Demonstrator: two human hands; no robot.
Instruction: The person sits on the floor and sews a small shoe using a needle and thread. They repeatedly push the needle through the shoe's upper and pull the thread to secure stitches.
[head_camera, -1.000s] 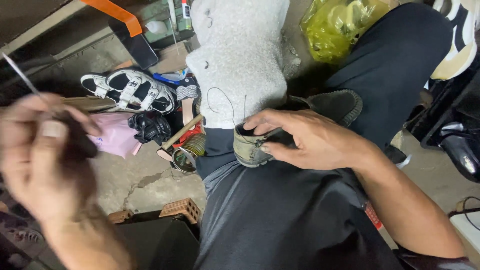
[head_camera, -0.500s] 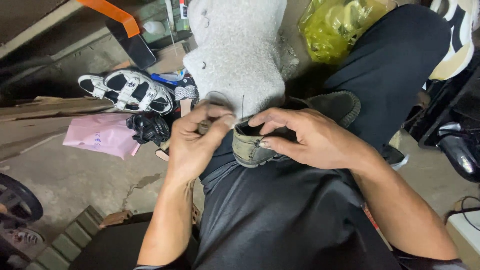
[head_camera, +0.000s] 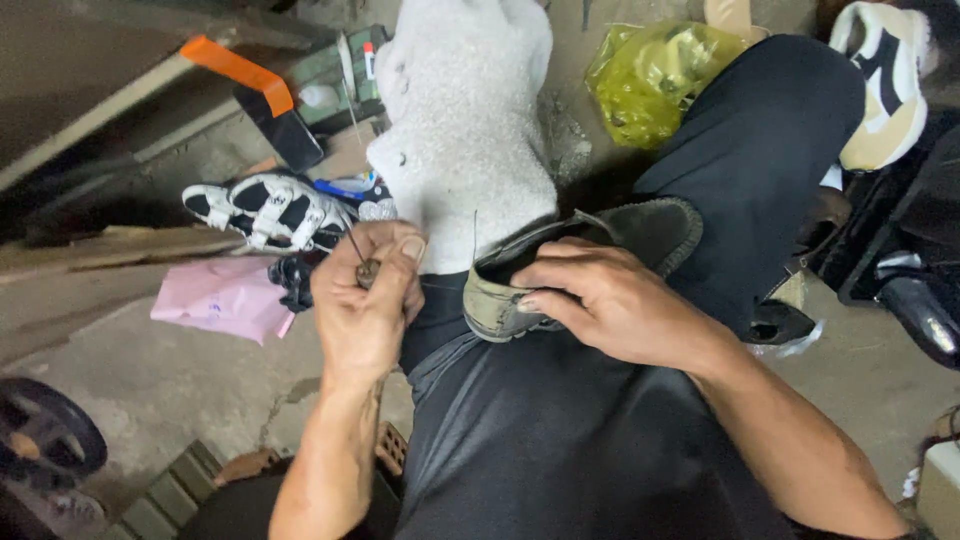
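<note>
Head view looks down on a person seated with a dark olive shoe (head_camera: 560, 270) lying across the lap of their black trousers (head_camera: 560, 440). The right hand (head_camera: 620, 305) is closed over the shoe's side, fingers curled along the pale sole edge and pinning it against the thigh. The left hand (head_camera: 365, 300) is clenched just beside the shoe's end, thumb and forefinger pinching a thin metal needle or awl (head_camera: 354, 243) that sticks up and away from the fist; whether its tip touches the shoe cannot be told. A fine thread (head_camera: 474, 232) rises from the shoe's opening. Directly beyond the shoe stands a large foot form covered in a grey-white sock (head_camera: 465, 130), its lower end touching or overlapping the shoe. On the concrete floor (head_camera: 170, 380) to the left lie a black-and-white sandal (head_camera: 262, 208), a pink sheet (head_camera: 222, 297) and a small black object between them and the left hand. A bar with an orange end (head_camera: 232, 72) slants across the upper left, a yellow-green plastic bag (head_camera: 650, 85) sits at the top, and a cream-and-black sneaker (head_camera: 890, 90) rests at the upper right beside the raised knee.
</note>
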